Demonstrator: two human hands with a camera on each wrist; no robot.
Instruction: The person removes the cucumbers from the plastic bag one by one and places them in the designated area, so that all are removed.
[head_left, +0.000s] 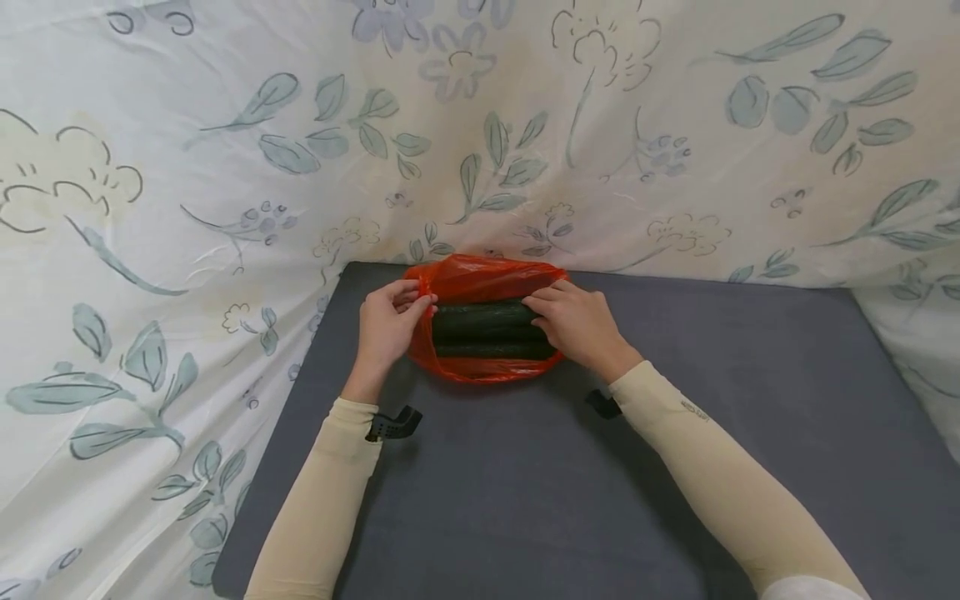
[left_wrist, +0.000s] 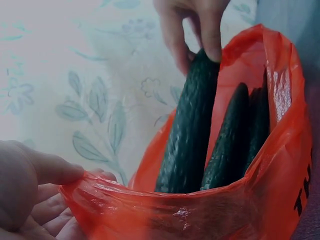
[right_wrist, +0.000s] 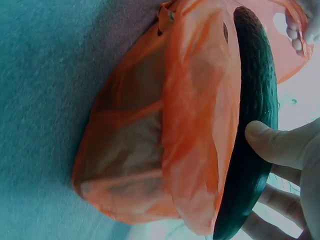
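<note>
The left hand (head_left: 386, 325) pinches the edge of a red bag (right_wrist: 192, 120) on the tabletop (head_left: 495, 492) while the right hand's (head_left: 581, 323) grip is closed around a cucumber (left_wrist: 189, 130).

Reaching forward and inward, covered in cream sleeves (head_left: 337, 454) down to the bare wrists (head_left: 365, 386), slanting slightly with the left forearm (head_left: 303, 525) and far more with the right forearm (head_left: 720, 467). Pinching with the left hand (head_left: 386, 325), with the left thumb (left_wrist: 57, 169) on top and the left fingers (left_wrist: 50, 210) bent beneath in the left wrist view. Gripping with the right hand (head_left: 576, 322), turned toward the left one and apart from it, with the right thumb (right_wrist: 280, 145) laid on one side and the right fingers (right_wrist: 282, 202) slightly spread on the other.
</note>
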